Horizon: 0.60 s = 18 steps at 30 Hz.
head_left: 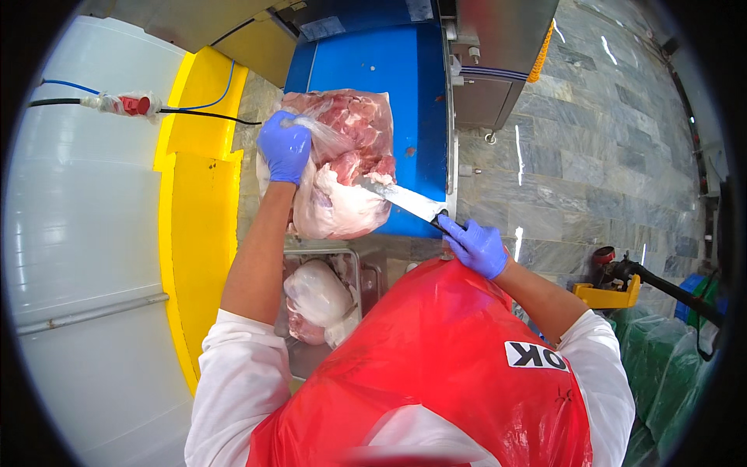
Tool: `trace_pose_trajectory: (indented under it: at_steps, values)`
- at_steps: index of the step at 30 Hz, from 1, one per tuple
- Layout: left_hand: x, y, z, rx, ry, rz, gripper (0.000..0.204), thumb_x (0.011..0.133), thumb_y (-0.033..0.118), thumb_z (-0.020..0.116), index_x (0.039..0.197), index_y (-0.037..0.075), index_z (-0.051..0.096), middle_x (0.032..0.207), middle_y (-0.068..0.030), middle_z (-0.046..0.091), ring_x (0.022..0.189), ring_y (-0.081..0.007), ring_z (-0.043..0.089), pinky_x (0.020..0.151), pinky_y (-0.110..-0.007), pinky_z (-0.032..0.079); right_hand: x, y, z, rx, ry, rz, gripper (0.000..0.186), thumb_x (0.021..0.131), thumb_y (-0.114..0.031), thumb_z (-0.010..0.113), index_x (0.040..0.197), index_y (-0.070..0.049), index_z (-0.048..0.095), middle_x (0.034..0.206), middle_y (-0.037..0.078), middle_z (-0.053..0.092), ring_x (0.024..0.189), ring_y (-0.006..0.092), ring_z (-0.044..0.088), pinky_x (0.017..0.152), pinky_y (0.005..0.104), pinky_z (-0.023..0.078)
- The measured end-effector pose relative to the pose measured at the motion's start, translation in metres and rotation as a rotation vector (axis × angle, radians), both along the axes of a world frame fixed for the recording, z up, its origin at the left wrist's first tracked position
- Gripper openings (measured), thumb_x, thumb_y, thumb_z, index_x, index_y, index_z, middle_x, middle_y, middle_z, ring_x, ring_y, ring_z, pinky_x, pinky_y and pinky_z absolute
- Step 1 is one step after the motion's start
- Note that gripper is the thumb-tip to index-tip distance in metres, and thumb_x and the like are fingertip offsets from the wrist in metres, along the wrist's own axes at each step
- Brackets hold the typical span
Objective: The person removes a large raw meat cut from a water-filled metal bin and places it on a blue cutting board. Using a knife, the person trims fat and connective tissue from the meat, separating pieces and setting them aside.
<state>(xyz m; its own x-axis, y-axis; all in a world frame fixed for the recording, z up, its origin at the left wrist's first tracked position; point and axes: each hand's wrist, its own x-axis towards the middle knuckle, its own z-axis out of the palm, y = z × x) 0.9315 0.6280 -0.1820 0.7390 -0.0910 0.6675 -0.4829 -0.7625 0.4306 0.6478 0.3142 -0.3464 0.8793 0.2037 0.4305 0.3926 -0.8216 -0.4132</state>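
Note:
A block of raw red meat [352, 117] with pale fat lies at the near end of a blue conveyor belt [424, 101]. Clear plastic film [317, 128] covers part of it. My left hand [284, 148], in a purple glove, is closed on the gathered film at the block's left side. In my right hand [476, 247], also gloved, is a knife [412, 201] by its black handle. Its pale blade points left and its tip reaches the whitish near part of the meat [342, 210]; whether it cuts in is hidden.
Below the belt's end, a metal tray [359, 268] holds another plastic-wrapped piece of meat [315, 292]. A yellow guard [201, 202] stands to the left, with cables and a red plug [134, 104] near it. Steel machine housing [489, 97] borders the belt's far right; green plastic-covered stacks [657, 358] stand lower right.

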Motion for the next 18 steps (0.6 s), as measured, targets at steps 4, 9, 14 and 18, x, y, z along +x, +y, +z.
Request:
trace_pose_trajectory:
  at_steps: [4,9,14,18]
  values:
    - [0.002,0.001,0.0,-0.179,0.124,-0.004,0.012,0.076,0.007,0.069,0.085,-0.001,0.071,0.072,-0.0097,0.066,0.065,-0.0191,0.058,0.062,-0.037,0.049,0.006,0.005,-0.019,0.037,-0.059,-0.016,0.054,0.1,-0.036,0.07,0.152,-0.031,0.058,0.074,0.011,0.055,0.05,0.0286,0.057,0.046,0.0427,0.048]
    - [0.005,0.006,-0.001,-0.149,0.026,-0.048,0.008,0.078,0.003,0.066,0.082,-0.001,0.07,0.072,-0.0071,0.066,0.065,-0.0159,0.057,0.062,-0.035,0.048,0.011,0.002,-0.028,0.028,-0.074,-0.025,0.054,0.1,-0.036,0.07,0.152,-0.032,0.058,0.074,0.011,0.055,0.051,0.0288,0.057,0.046,0.0424,0.048]
    - [0.01,0.013,-0.008,-0.222,-0.067,-0.029,0.011,0.08,0.005,0.064,0.084,-0.002,0.072,0.077,-0.0109,0.071,0.068,-0.0179,0.063,0.064,-0.037,0.051,0.014,-0.005,-0.026,-0.001,-0.104,-0.02,0.052,0.1,-0.036,0.069,0.151,-0.032,0.059,0.075,0.011,0.056,0.051,0.0288,0.058,0.047,0.0418,0.049]
    - [0.032,0.041,-0.022,-0.205,-0.071,0.052,0.022,0.09,0.014,0.059,0.088,-0.003,0.073,0.081,-0.0147,0.072,0.072,-0.022,0.064,0.067,-0.04,0.052,0.017,-0.005,-0.024,-0.05,-0.079,-0.029,0.052,0.101,-0.037,0.068,0.151,-0.032,0.058,0.075,0.011,0.057,0.052,0.029,0.059,0.048,0.0421,0.049]
